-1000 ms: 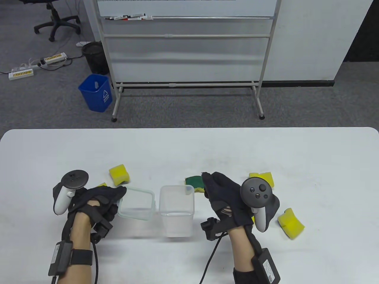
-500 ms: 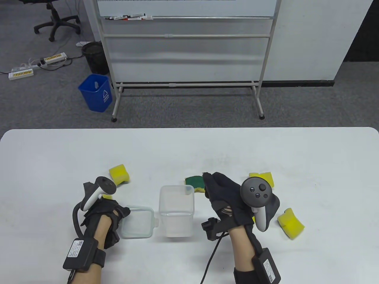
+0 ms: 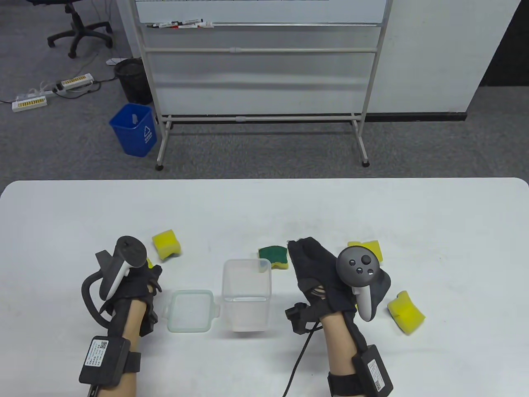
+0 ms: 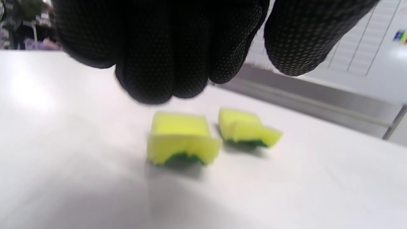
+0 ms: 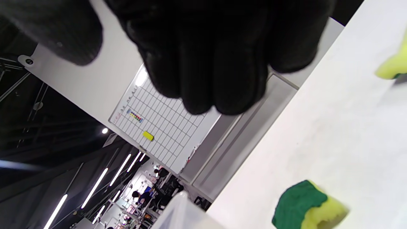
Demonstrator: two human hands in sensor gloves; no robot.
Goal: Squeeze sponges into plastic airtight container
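Table view showed one clear plastic container (image 3: 246,295) standing open on the white counter (image 3: 264,206), its one lid (image 3: 191,310) lying flat just to its left, touching no hand. Five sponges were scattered around it: two to the far left, one yellow sponge (image 3: 166,244) in plain sight and a second sponge (image 4: 182,140) mostly hidden behind the left hand (image 3: 138,285), a green-topped sponge (image 3: 273,257) just beyond the container, a sponge behind the right tracker (image 3: 370,248), and a curled yellow sponge (image 3: 406,312) at the right. Left fingers (image 4: 159,63) hung loosely above the two sponges and held nothing. The right hand (image 3: 318,277) hovered beside the container, fingers (image 5: 206,63) loose, holding nothing.
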